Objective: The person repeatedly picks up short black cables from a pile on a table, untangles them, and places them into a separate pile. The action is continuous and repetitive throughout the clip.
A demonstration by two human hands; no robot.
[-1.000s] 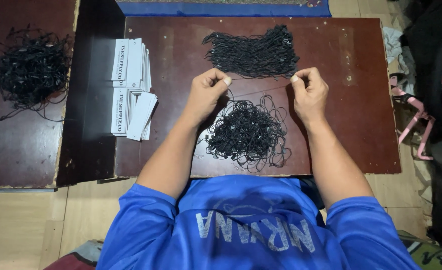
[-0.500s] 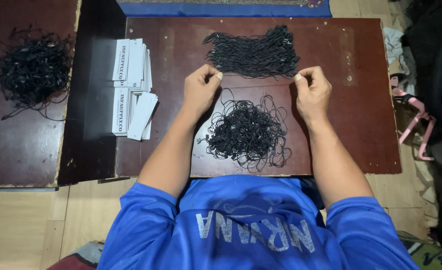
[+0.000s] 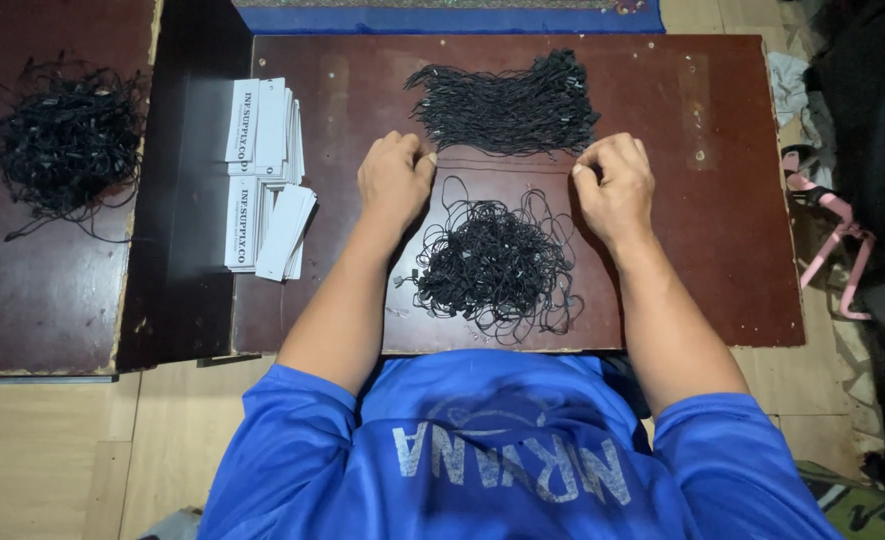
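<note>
Both hands, the left hand (image 3: 394,180) and right hand (image 3: 614,183), pinch a thin black cord taut, each grip clenched on an end, between the aligned bundle (image 3: 505,105) and the loose tangle (image 3: 492,265) on the desk (image 3: 702,240).

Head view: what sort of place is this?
Probably a home or small-workshop bench for assembling garment hang tags by hand. Cues: stacks of white paper tags, a neat row of black tag strings beside a tangled pile, and a low dark wooden board on the floor.
</note>
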